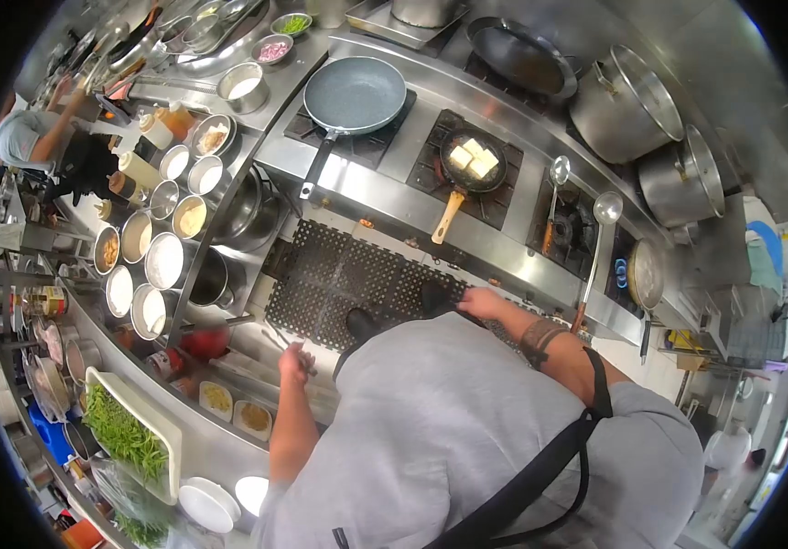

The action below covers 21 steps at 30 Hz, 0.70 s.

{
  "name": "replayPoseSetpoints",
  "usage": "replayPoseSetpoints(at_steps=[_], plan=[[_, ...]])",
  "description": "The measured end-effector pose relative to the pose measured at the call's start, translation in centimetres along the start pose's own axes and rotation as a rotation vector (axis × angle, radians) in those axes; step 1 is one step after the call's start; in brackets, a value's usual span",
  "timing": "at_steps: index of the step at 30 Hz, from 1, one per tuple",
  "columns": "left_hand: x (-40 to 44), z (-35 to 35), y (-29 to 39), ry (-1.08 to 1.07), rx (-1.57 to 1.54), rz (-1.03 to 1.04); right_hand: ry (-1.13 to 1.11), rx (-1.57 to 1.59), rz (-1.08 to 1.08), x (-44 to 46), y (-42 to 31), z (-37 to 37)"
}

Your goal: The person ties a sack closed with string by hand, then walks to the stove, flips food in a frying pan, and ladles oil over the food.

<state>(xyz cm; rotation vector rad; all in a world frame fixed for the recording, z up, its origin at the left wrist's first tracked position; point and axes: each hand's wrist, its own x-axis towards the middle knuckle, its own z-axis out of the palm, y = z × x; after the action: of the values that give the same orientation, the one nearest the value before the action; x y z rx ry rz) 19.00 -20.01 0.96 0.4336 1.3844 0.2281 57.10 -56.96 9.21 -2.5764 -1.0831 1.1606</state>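
My left hand (295, 363) is closed around a thin metal utensil that looks like tongs (275, 335), beside the prep counter. My right hand (480, 303) hangs low near the stove's front edge with its fingers curled; whether anything is in them is hidden. On a burner ahead sits a small black frying pan (474, 183) with a wooden handle (449, 217) pointing toward me. Several pale yellow blocks, like tofu (473, 158), lie in it. To its left a larger grey frying pan (355, 95) rests on another burner. Neither hand touches these pans.
Two ladles (607, 209) (559, 172) lie across the right burners. Big steel pots (627, 105) and a black wok (522, 57) stand behind. On the left are several containers of ingredients (164, 260) and a tub of green leaves (124, 430). A person (32, 137) stands farther left.
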Motion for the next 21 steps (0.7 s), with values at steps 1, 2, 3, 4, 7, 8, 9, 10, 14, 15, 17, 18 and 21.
replayPoseSetpoints(at_steps=[1,2,3,4,7,8,9,10,14,15,17,18,21], plan=[[1.5,-2.6,-0.8,-0.037,-0.011,-0.05,-0.023,-0.07,0.04,-1.4,2.0,0.1],[2.5,-4.0,-1.1,-0.074,-0.024,-0.101,-0.048,-0.142,0.081,-2.8,4.0,0.2],[2.3,-4.4,-0.9,-0.08,-0.027,-0.11,-0.034,-0.166,0.079,-4.2,6.9,1.4],[1.6,-4.9,-0.7,-0.036,0.036,-0.122,-0.022,-0.193,0.078,-5.3,8.8,2.5],[2.5,-6.1,-1.6,0.007,0.14,-0.13,-0.216,-0.274,0.178,-9.3,7.5,1.1],[2.9,-6.2,-2.0,0.012,0.192,-0.107,-0.225,-0.286,0.183,-10.4,6.4,0.9],[3.0,-5.9,-2.0,0.031,0.203,-0.108,-0.193,0.067,0.422,-11.2,5.3,1.3],[3.0,-5.4,-2.0,0.032,0.197,-0.118,-0.149,0.425,0.653,-11.6,4.1,1.6],[4.2,-3.9,-1.8,-0.033,0.1,-0.152,-0.245,0.076,0.35,-8.9,3.9,4.6],[4.3,-3.2,-1.7,-0.05,0.12,-0.137,-0.117,-0.104,0.117,-7.8,4.2,5.3],[4.0,-1.9,-1.1,-0.078,0.17,-0.12,0.01,-0.28,-0.121,-6.2,3.7,5.3],[3.9,-1.6,-1.0,-0.074,0.169,-0.119,-0.023,-0.306,-0.106,-5.5,2.4,4.0],[3.2,-1.2,-0.4,-0.104,0.176,-0.08,-0.092,0.1,0.126,-4.3,-2.5,-0.6]])
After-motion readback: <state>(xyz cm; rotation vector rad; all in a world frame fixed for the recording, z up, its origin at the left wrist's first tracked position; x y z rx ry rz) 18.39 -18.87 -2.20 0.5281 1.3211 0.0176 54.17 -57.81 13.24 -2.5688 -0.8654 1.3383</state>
